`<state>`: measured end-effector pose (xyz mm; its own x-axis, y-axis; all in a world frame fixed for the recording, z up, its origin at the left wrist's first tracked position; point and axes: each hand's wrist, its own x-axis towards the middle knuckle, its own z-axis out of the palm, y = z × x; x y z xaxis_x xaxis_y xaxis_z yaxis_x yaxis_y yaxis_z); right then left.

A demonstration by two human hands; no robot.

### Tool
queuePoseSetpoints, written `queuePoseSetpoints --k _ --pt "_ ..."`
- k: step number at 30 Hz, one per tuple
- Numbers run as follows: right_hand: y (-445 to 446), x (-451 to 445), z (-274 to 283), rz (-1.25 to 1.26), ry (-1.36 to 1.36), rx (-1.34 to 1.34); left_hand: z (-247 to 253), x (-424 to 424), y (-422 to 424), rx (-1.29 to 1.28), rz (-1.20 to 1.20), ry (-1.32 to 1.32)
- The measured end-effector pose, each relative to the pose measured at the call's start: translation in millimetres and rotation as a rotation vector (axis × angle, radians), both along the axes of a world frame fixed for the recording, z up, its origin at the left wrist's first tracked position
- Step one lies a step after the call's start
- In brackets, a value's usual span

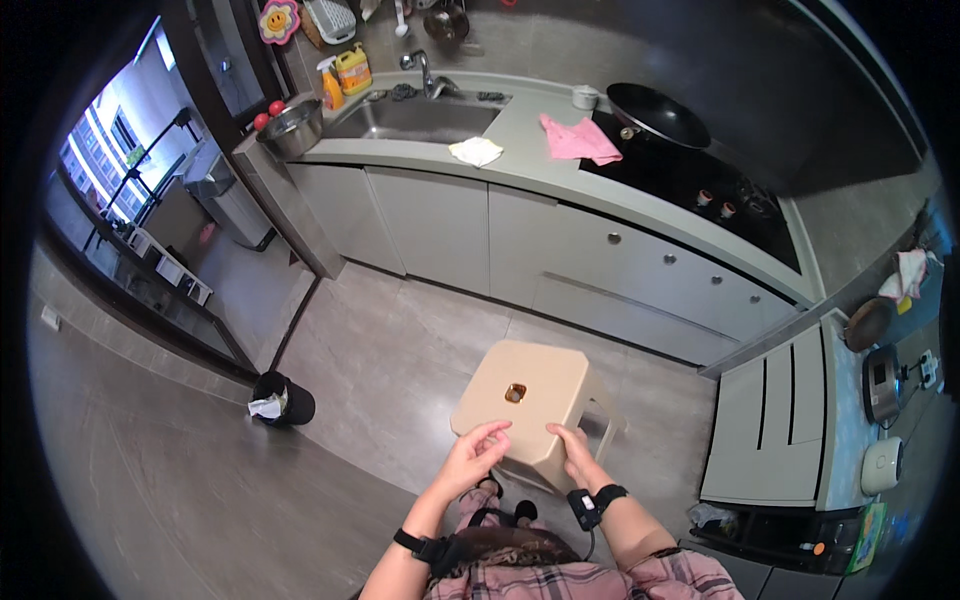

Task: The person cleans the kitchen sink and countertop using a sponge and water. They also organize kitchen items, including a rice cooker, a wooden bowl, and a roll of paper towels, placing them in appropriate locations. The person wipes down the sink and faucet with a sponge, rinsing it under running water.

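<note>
A beige plastic stool (521, 375) stands upright in front of me, its square seat marked by a small gold-rimmed square at the centre. My right hand (576, 450) grips the stool's near right edge, thumb on top and the fingers hidden below the seat. Over the near left edge is my left hand (474, 456), thumb and fingers apart and nothing held. Whether its fingertips touch the seat is hard to tell.
Ahead runs a counter with a steel sink (420, 120), a pink cloth (577, 139), a white cloth (477, 151) and a wok (660, 116) on the black cooktop (675, 172). A black waste bin (300, 405) stands left. A rice cooker (883, 384) sits on the right-hand cabinet.
</note>
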<state>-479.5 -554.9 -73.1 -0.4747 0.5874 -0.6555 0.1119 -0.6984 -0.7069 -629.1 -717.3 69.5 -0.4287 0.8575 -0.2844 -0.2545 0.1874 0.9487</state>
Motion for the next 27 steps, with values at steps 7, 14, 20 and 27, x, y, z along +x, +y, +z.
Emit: queuePoseSetpoints --k 7,14,20,27 --pt "36 -124 -6 0.075 -0.03 -0.12 -38 -91 0 -0.176 0.034 -0.003" --pt "53 -235 -96 0.104 0.037 -0.186 -68 -127 -36 -0.442 0.234 -0.135" --pt "78 -311 -153 0.265 0.02 -0.156 -124 -122 -46 -0.437 0.368 -0.166" --pt "97 -344 -200 0.211 0.007 -0.255 -157 -120 -16 -0.471 0.316 -0.221"
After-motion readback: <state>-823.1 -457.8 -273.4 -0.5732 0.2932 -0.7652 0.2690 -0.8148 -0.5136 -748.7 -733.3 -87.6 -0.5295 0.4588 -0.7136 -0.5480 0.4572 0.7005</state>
